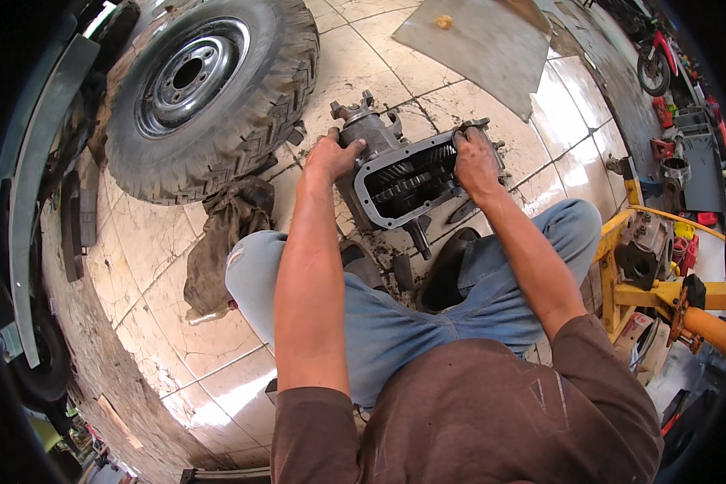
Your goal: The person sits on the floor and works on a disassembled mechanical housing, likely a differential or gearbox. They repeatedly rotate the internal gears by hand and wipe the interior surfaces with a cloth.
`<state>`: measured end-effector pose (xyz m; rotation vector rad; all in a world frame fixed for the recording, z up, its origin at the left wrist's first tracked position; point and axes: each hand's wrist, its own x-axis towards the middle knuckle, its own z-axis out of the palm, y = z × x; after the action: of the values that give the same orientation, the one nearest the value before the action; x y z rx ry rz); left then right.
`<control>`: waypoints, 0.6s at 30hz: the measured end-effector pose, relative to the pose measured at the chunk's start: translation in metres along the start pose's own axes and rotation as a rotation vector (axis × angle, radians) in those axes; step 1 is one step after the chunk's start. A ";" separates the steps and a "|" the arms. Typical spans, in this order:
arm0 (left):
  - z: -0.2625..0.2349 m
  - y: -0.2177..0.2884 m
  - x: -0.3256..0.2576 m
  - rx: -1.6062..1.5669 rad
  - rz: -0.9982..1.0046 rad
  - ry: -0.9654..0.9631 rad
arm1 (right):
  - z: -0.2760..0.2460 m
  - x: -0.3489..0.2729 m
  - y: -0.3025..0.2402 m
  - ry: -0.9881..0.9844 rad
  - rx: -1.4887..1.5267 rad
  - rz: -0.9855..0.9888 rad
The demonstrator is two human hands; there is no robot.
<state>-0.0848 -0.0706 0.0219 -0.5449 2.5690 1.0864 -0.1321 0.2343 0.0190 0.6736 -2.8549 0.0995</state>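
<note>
Left grip [331,158] thumb-spread, right grip [477,165] curled, both holding gear housing [407,151].

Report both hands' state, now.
Left hand: closed, holding the gear housing at its left side.
Right hand: closed on the gear housing's right end.

The top edge is cutting off the big wheel [208,98] and the gray sheet [482,48]. The bottom edge is cutting off the brown shirt [492,411]. The right hand [477,163] is covering a bit of the metal box [362,189]. Dark shadow is hiding parts of the gears [406,186]. The red motorbike [655,69] is looking too small.
</note>
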 end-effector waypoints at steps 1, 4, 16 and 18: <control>0.000 -0.004 0.002 -0.003 -0.004 0.005 | 0.003 0.004 -0.002 0.006 0.080 -0.072; 0.000 -0.011 0.005 -0.007 -0.020 -0.023 | -0.009 0.013 -0.023 -0.033 0.319 -0.272; 0.000 -0.001 0.000 0.027 -0.025 -0.008 | -0.013 0.020 -0.037 -0.142 0.338 -0.419; 0.001 -0.004 0.000 0.023 -0.023 -0.005 | -0.021 0.022 -0.041 -0.159 0.369 -0.469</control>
<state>-0.0830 -0.0722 0.0190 -0.5633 2.5617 1.0475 -0.1286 0.1905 0.0450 1.4625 -2.7553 0.5250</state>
